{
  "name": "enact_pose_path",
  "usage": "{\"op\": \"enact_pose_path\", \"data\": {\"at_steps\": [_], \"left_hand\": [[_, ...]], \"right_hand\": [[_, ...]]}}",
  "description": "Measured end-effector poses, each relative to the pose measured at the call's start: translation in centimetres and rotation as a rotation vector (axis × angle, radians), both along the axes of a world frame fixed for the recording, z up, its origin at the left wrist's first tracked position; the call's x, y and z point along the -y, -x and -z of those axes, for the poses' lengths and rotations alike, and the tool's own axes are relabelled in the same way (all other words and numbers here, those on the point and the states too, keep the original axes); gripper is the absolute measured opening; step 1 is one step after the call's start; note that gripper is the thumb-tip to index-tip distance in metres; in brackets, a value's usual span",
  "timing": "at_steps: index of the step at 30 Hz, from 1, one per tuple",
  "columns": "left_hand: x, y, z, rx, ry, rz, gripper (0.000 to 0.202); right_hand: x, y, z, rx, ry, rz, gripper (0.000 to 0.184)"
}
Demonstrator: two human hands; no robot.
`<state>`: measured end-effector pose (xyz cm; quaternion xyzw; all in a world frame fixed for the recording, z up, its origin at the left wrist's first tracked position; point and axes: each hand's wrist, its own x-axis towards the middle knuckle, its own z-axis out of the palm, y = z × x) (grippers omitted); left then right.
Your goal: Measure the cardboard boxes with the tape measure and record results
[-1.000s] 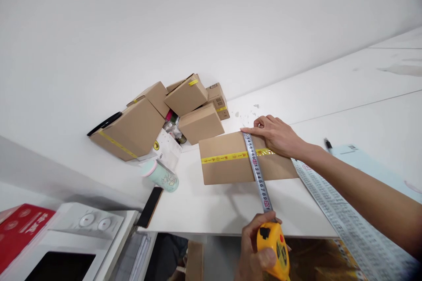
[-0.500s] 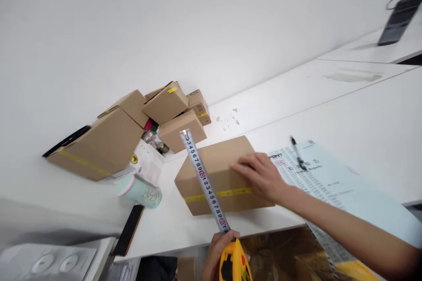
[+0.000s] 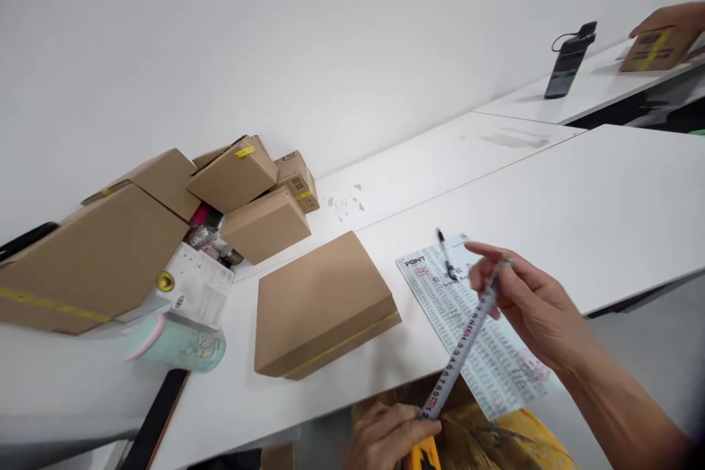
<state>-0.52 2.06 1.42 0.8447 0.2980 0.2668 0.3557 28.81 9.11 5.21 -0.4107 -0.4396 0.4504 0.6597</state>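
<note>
We hold the tape measure [image 3: 463, 341] in mid-air above the white table [image 3: 578, 191]. Our left hand [image 3: 385, 437] is curled round its yellow plastic case at the bottom edge of view. Our right hand [image 3: 529, 301] seems to pinch the tip of the thin steel blade between thumb and fingertips, the other fingers loose. The blade slants over the printed sheet [image 3: 496, 374] and spans no box, so we judge no measurement is being taken at this instant. The flat, matte cardboard box [image 3: 319, 301], banded with yellow tape, lies just left of the sheet. The slim pen [image 3: 446, 255] rests untouched on the paper, so nothing is being written down yet.
</note>
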Motion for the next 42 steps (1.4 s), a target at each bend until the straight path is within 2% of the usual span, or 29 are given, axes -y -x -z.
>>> {"op": "enact_pose_path", "data": {"at_steps": [2,4,5,8,11,13,16,18,19,20,21,23,25,27,29,32,34,35,37,38,40,42], "left_hand": [[-0.6,-0.4,-0.6,-0.039,0.056,0.055,0.056],[-0.6,-0.9,-0.8,-0.042,0.151,-0.033,0.068],[-0.5,-1.3,-0.7,-0.025,0.206,-0.098,0.082],[0.3,-2.7,-0.3,0.032,0.350,-0.253,0.119],[1.2,-4.2,-0.7,0.086,0.334,-0.365,0.118],[1.3,-4.7,-1.8,0.096,0.200,-0.487,0.110],[0.2,-3.8,-4.5,-0.014,-0.120,-0.699,0.096],[-1.9,-2.4,-6.4,-0.135,-0.335,-0.806,0.080],[-3.2,-1.7,-7.2,-0.193,-0.431,-0.837,0.074],[-4.6,-1.0,-7.8,-0.254,-0.512,-0.852,0.071],[-6.1,-0.4,-8.3,-0.336,-0.550,-0.877,0.068],[-8.8,0.7,-8.7,-0.525,-0.498,-0.933,0.063],[-11.0,1.5,-8.6,-0.642,-0.373,-0.972,0.057],[-12.2,2.0,-8.4,-0.679,-0.271,-0.989,0.053],[-12.5,1.7,-8.3,-0.674,-0.308,-1.018,0.050],[-11.1,-1.1,-7.7,-0.538,-0.618,-1.013,0.044],[-9.5,-4.7,-6.6,-0.327,-0.774,-0.835,0.041],[-8.9,-7.0,-5.7,-0.224,-0.774,-0.705,0.039],[-8.3,-11.7,-3.4,-0.102,-0.623,-0.404,0.033],[-8.6,-14.0,-2.0,-0.107,-0.539,-0.289,0.029],[-10.1,-17.8,1.1,-0.269,-0.405,-0.181,0.026],[-12.3,-20.4,4.0,-0.344,-0.347,-0.195,0.034]], "right_hand": [[0.6,-1.6,0.0,-0.026,0.010,0.091,0.024],[1.4,-2.3,0.4,-0.017,-0.014,0.124,0.026],[1.9,-2.2,0.7,0.012,-0.038,0.091,0.025],[3.5,-0.6,1.1,0.179,-0.123,-0.136,0.014],[4.3,1.3,1.2,0.348,-0.217,-0.234,0.015],[3.6,1.2,1.7,0.460,-0.232,-0.195,0.024],[-0.4,-1.6,3.6,0.745,-0.170,0.025,0.035],[-4.5,-4.3,5.4,1.094,-0.195,0.252,0.028],[-6.7,-5.5,6.2,1.334,-0.243,0.284,0.029],[-8.8,-6.6,7.0,1.582,-0.282,0.279,0.034],[-10.8,-7.4,7.6,1.666,-0.315,0.214,0.037],[-13.8,-8.3,8.7,1.764,-0.386,0.088,0.042],[-15.8,-8.5,9.4,1.796,-0.459,-0.038,0.043],[-16.8,-8.4,10.0,1.809,-0.515,-0.131,0.039],[-17.3,-8.6,10.3,1.790,-0.542,-0.186,0.033],[-17.6,-9.7,10.6,1.701,-0.523,-0.180,0.023],[-17.3,-10.7,10.7,1.606,-0.461,-0.091,0.016],[-17.0,-11.1,10.8,1.548,-0.413,-0.020,0.017],[-16.1,-11.3,11.0,1.419,-0.300,0.142,0.025],[-15.6,-11.1,11.2,1.366,-0.250,0.213,0.030],[-14.7,-10.0,11.4,1.167,-0.134,0.261,0.036],[-14.4,-8.6,11.6,0.843,0.008,0.182,0.035]]}}
